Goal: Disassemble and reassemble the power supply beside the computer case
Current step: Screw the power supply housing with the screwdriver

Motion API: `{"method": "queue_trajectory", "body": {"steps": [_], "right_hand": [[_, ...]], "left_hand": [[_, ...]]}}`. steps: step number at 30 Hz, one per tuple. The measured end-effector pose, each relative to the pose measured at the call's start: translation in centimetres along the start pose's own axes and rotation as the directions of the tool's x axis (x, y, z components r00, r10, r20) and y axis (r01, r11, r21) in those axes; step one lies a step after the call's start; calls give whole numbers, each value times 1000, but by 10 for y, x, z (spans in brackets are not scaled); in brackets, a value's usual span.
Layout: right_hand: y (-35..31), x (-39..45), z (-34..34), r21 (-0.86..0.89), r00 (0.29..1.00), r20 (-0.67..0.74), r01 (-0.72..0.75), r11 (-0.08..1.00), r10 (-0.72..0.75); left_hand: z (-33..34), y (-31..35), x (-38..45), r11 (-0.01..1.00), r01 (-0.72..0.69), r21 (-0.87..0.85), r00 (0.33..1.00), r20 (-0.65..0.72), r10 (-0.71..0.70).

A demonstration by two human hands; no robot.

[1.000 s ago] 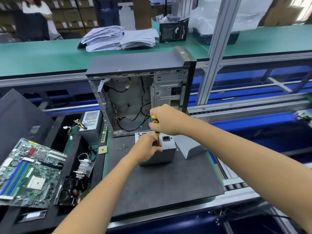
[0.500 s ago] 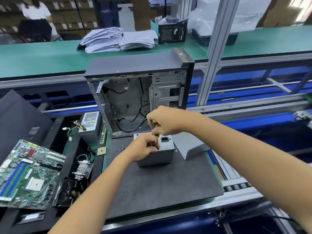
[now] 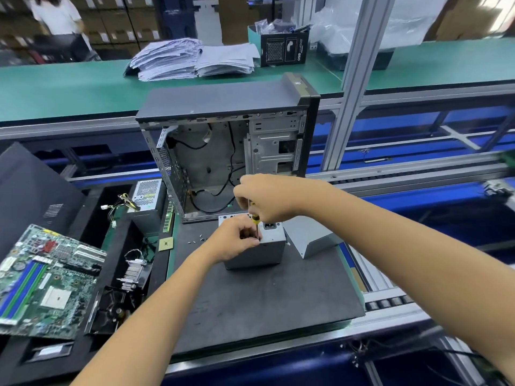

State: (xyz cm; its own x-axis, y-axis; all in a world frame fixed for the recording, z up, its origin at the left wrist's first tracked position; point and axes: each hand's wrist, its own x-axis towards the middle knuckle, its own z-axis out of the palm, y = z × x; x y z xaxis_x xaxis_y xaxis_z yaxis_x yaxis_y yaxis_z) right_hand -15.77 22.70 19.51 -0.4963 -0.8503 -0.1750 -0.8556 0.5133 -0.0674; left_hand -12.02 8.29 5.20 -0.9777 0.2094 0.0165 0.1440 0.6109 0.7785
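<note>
Head view is showing one computer case (image 3: 228,140) standing open at 12 o'clock on the dark work mat (image 3: 264,296), with the power supply (image 3: 255,246) resting on the mat just in front of it, at the centre of the frame. The right hand (image 3: 267,199) is curling its fingers around one yellow-handled screwdriver (image 3: 254,217), holding it upright with the tip going down to the top face of the power supply. The left hand (image 3: 237,240) is gripping the near upper edge of the power supply with curled fingers, just beside the shaft; what it is pinching at the tip cannot be told. One folded metal cover (image 3: 312,240) is lying at 3 o'clock of the unit, touching or nearly touching it, which suggests the housing is already opened and that a screw is being worked; whether it is being loosened or tightened cannot be told. A few loose screws (image 3: 196,240) are lying at 9 o'clock on the mat, too small to count exactly. Judging from this, refitting the cover is remaining. Further toward 9 o'clock, one second power supply (image 3: 146,207) with wires, one heatsink (image 3: 133,271) and one motherboard (image 3: 47,282) are sitting apart from the work.
</note>
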Motion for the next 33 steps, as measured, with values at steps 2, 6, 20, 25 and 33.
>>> {"method": "queue_trajectory", "body": {"steps": [2, 6, 20, 25, 33], "right_hand": [[-2, 1, 1, -59, 997, -71, -24, 998, 20], [-4, 2, 8, -256, 984, -145, -142, 956, 108], [-12, 11, 0, -243, 990, -30, -139, 960, 135], [-9, 7, -2, -67, 992, 98, -78, 995, 84], [-7, 13, 1, -242, 988, -22, -151, 959, 150]], "left_hand": [[-1, -1, 1, 1000, -10, 4, 1000, 13, 10], [-3, -1, 2, 999, -32, 23, 999, 12, 32], [-4, 0, 5, 999, 37, -2, 999, 33, -37], [-4, 1, 5, 999, 44, -31, 999, 34, -43], [-5, 3, 5, 998, 58, 2, 998, 33, -59]]}}
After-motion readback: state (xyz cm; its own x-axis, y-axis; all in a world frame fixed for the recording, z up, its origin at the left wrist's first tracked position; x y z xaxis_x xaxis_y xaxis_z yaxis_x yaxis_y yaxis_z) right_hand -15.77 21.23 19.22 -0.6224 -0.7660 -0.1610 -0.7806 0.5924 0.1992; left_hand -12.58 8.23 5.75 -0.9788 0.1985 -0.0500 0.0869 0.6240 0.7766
